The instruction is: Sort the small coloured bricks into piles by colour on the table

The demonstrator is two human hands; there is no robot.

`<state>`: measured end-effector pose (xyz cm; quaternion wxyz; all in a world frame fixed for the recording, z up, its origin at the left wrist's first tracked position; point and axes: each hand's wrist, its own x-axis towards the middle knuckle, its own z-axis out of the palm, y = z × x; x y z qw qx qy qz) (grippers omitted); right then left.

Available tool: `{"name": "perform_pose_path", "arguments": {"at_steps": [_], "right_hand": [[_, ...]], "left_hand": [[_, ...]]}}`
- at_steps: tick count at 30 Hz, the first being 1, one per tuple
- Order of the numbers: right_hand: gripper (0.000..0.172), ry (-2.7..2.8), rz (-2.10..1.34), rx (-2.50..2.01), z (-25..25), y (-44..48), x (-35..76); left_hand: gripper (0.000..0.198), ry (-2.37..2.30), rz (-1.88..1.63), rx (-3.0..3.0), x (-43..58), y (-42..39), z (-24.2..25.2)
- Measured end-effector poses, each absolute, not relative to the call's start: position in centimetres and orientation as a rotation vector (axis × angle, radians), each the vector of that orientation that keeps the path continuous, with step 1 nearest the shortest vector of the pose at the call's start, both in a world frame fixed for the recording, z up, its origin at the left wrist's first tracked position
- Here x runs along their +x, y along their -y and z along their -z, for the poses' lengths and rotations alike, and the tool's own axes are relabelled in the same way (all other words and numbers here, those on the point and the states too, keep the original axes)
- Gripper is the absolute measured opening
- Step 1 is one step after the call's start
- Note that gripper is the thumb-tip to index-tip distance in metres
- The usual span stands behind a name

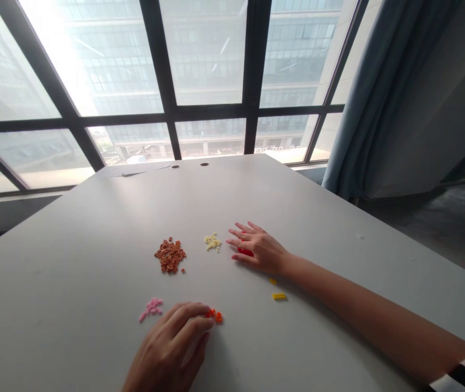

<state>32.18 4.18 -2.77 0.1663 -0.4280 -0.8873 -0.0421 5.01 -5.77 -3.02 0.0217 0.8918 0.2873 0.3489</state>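
1. Head view, L hand: at the near side, palm down, fingers curved, not a tight fist. Tips are right by a few tiny orange bricks, maybe touching. Can't tell if it grips any.
2. R hand: farther right, palm down, fingers spread, half open. A red brick sits under it, mostly hidden. Can't tell if it's held.
3. On the white table: a brown-orange pile of bricks at the middle, a pale yellow pile just right of it, a pink pile to the near left. Two yellow bricks lie loose by the R arm.
4. Bricks look small, light, hard plastic, so prob. easy to knock or slide. Best pinch one by its sides w/ fingertips.
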Motion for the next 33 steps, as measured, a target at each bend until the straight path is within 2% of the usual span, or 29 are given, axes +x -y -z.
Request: {"name": "perform_pose_path", "arguments": {"at_steps": [4,11,17,22,33], "right_hand": [[0.033,2.547,0.118,-1.148,3.6,-4.8,31.8],[0.031,2.508,0.170,-1.209,4.0,-6.2,32.0],[0.035,2.466,-0.017,-1.233,4.2,-7.5,32.7],[0.031,2.312,-0.079,-1.227,4.6,-8.5,34.0],[0.024,2.110,0.006,-1.341,5.5,-12.0,36.6]], "left_hand": [[0.022,-0.914,-1.056,2.754,4.9,5.7,3.2],[0.022,-0.907,-1.030,2.777,4.8,5.5,3.4],[0.021,-0.898,-1.022,2.783,4.6,5.6,3.4],[0.021,-0.911,-1.027,2.793,4.6,5.7,3.4],[0.017,-0.872,-1.058,2.820,4.9,5.5,3.0]]}}
